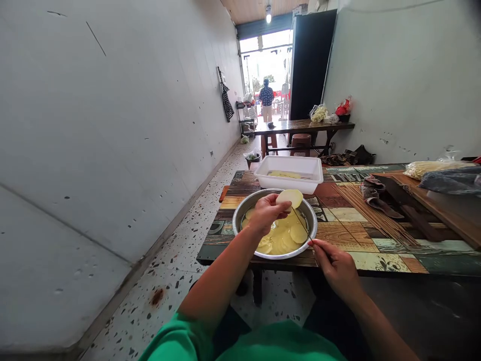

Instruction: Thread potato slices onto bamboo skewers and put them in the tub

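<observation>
Over a metal bowl [237, 220], my left hand [268, 213] pinches a round, pale yellow potato slice [292, 198] between thumb and fingers. My right hand [334, 263], at the bowl's right front, is closed on a thin skewer [302, 223]. The skewer slants up and left, its far end at the lower edge of the slice; I cannot tell whether it has pierced it. More potato slices [283, 238] lie in liquid in the bowl. Just behind stands a white plastic tub [289, 186] with slices and skewers inside.
Many loose skewers [370, 210] lie to the right on the patterned table [347, 230], beside a cloth [373, 189], a large knife [417, 220] and a wooden board [451, 213]. Bagged goods [436, 168] rest at the far right. A person [266, 98] stands by the doorway, beyond another table [296, 125].
</observation>
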Action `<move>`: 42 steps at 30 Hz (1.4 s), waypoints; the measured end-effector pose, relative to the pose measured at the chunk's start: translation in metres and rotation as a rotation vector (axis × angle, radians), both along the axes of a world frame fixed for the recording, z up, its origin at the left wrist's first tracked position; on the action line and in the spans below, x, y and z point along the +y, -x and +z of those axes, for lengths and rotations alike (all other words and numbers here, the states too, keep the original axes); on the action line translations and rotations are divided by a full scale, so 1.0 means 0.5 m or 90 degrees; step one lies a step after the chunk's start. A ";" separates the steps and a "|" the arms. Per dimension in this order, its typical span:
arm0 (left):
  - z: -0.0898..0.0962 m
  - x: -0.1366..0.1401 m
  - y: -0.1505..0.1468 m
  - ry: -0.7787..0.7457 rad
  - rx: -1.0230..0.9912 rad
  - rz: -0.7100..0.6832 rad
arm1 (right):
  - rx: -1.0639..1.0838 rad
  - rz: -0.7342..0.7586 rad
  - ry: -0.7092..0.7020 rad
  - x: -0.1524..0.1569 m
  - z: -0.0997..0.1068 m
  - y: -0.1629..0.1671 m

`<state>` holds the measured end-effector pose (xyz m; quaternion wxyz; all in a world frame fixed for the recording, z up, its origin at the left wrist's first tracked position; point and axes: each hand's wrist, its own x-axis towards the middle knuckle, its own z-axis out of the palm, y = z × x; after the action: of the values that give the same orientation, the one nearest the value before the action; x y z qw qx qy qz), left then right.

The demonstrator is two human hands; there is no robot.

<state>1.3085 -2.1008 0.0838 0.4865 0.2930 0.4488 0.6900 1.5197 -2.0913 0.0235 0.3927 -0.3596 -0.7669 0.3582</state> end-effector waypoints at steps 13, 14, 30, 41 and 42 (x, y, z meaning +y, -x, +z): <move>-0.004 0.008 -0.015 -0.067 0.119 0.094 | 0.251 0.226 0.604 0.003 0.039 -0.016; 0.000 0.007 -0.015 -0.061 0.101 0.091 | 0.228 0.200 0.549 0.002 0.033 -0.014; 0.017 0.013 0.013 0.135 -0.119 -0.110 | 0.197 0.184 0.445 0.038 0.004 -0.022; 0.002 0.009 0.017 0.047 0.018 -0.007 | 0.138 0.072 0.270 0.016 0.004 0.002; -0.002 0.010 0.012 0.027 0.011 0.029 | 0.126 0.073 0.252 0.014 0.006 0.004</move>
<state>1.3026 -2.0956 0.0825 0.4731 0.2785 0.4741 0.6884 1.5175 -2.0843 0.0263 0.3665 -0.3487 -0.6587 0.5570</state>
